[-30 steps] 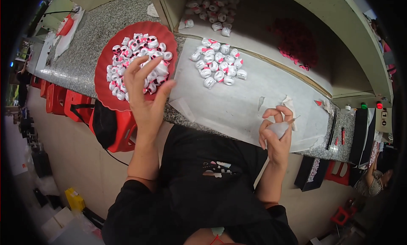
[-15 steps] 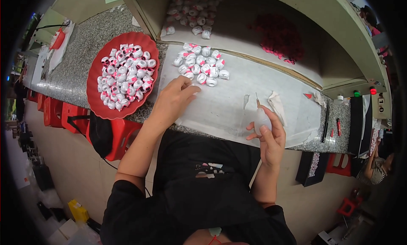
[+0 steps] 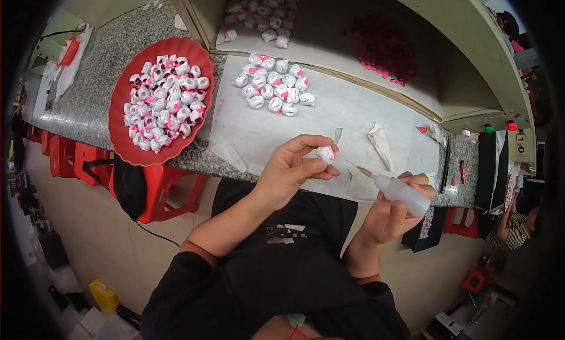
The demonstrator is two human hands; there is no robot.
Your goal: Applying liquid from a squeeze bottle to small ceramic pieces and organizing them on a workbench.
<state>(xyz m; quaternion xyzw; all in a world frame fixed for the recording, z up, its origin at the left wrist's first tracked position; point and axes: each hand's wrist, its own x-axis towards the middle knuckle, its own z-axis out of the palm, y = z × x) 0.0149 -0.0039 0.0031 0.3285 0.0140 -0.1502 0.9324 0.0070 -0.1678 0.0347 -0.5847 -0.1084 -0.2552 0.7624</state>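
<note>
Between the thumb and fingers of my left hand (image 3: 294, 168) is a small white-and-pink plastic piece (image 3: 325, 154), held up over the paper sheet's near edge. My right hand (image 3: 397, 210) grips a translucent squeeze bottle (image 3: 403, 194) with a thin needle tip, which points left toward the piece with a gap between them. Beyond my hands, a cluster of similar white pieces with pink parts (image 3: 273, 85) lies on the white paper sheet (image 3: 321, 116). On the left, a red scalloped tray (image 3: 119, 113) is heaped with more of them.
A shelf compartment behind the sheet holds more white pieces (image 3: 265, 10) and a pile of pink parts (image 3: 385, 45). A crumpled tissue (image 3: 381, 146) lies right of centre. A red pen (image 3: 462, 172) is farther right. Red stools (image 3: 170, 193) stand below the counter; another person (image 3: 509, 231) sits far right.
My left hand has come from the cluster toward the middle, now with one piece in its fingers. The squeeze bottle in my right hand has tipped from upright to pointing left.
</note>
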